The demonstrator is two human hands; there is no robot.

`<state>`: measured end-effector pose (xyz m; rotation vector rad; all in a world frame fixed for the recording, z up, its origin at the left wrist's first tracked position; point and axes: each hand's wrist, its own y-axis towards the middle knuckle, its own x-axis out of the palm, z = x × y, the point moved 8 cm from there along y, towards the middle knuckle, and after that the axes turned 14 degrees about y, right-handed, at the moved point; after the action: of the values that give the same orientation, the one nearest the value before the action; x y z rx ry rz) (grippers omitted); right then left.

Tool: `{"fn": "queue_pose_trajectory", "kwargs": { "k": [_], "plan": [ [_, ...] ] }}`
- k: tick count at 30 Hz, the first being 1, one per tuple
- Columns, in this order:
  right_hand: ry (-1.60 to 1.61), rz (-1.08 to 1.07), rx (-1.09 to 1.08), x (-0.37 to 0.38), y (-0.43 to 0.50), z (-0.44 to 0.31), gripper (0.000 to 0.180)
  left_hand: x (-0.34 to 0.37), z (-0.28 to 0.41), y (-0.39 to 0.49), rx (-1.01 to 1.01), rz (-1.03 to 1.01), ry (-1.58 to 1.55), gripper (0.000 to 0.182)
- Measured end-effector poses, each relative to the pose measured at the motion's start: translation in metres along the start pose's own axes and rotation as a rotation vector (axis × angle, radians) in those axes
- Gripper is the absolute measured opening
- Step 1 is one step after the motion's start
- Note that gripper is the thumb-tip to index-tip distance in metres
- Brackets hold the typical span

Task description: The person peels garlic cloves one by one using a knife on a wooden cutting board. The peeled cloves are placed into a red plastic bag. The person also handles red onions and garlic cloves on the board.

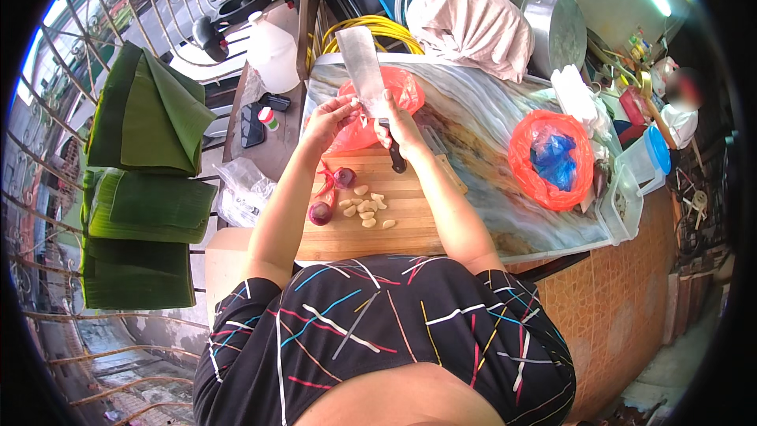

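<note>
My right hand (401, 130) grips a cleaver (362, 65) where its black handle meets the blade. The wide steel blade points up and away from me. Close by the blade's left edge is my left hand (331, 121), thumb and fingertips drawn together; whether they pinch something small cannot be made out. Both hands are above the far end of a wooden cutting board (378, 242), in front of a red plastic bag (405, 92). On the board lie several peeled garlic cloves (368, 207), a red onion (344, 177), a second red onion (320, 213) and red chillies (325, 180).
Right on the marble-patterned table (491, 154) sits another red bag (517, 160) holding blue plastic, beside a clear container (621, 204). Folded banana leaves (148, 207) rest at left by the metal railing. A phone (252, 124) and white jug (272, 53) stand left; a cloth-covered bundle (470, 29) is behind.
</note>
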<state>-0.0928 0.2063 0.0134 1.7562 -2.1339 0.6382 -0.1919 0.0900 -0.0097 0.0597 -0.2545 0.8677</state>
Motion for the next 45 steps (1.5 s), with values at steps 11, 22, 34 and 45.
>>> {"fn": "queue_pose_trajectory", "kwargs": {
  "k": [11, 22, 34, 45],
  "plan": [
    [-0.052, 0.151, -0.058, -0.016, 0.003, -0.012, 0.061, -0.01, -0.006, -0.002, 0.041, 0.007, -0.109, 0.027],
    [-0.167, 0.049, 0.113, -0.01, 0.0, 0.0, 0.057, -0.004, 0.004, -0.01, 0.079, 0.033, 0.619, 0.034],
    [0.397, -0.261, 0.206, -0.009, 0.001, 0.009, 0.039, 0.017, 0.023, -0.035, 0.313, 0.022, 1.127, 0.05],
    [0.602, -0.312, 0.172, -0.007, -0.013, -0.003, 0.049, 0.046, 0.022, -0.03, 0.351, 0.007, 1.983, 0.077]
  ]
}}
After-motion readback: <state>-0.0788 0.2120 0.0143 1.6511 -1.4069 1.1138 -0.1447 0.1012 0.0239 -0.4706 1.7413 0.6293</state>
